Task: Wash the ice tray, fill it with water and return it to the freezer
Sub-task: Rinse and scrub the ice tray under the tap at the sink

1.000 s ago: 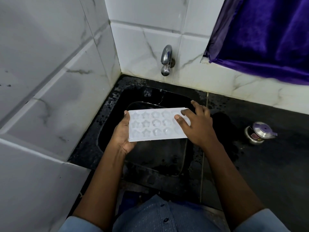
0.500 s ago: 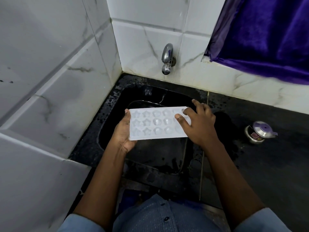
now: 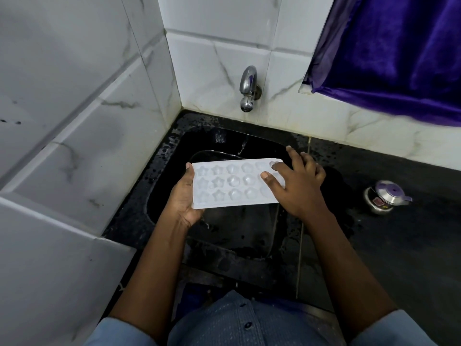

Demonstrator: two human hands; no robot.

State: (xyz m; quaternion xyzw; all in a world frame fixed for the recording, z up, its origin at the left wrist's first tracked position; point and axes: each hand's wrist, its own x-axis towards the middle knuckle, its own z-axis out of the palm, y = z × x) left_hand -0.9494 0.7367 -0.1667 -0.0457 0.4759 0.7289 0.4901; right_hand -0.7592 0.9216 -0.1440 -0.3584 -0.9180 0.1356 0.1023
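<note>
A white ice tray (image 3: 229, 184) with star and round moulds is held flat above the black sink (image 3: 174, 156). My left hand (image 3: 183, 198) grips its left end, palm under the tray and thumb on the top edge. At the tray's right end my right hand (image 3: 296, 186) holds on, with thumb and forefinger lying over the moulds and the other fingers past the edge. The steel tap (image 3: 248, 89) juts from the tiled back wall above the sink; no water stream is visible.
A small steel pot with a purple-knobbed lid (image 3: 384, 199) stands on the black counter (image 3: 399, 245) to the right. White marbled tile walls (image 3: 74, 121) close in at left and behind. A purple curtain (image 3: 399, 53) hangs at the upper right.
The tray and both hands have stayed almost in place over the sink; my right fingers shifted slightly on the tray's right end.
</note>
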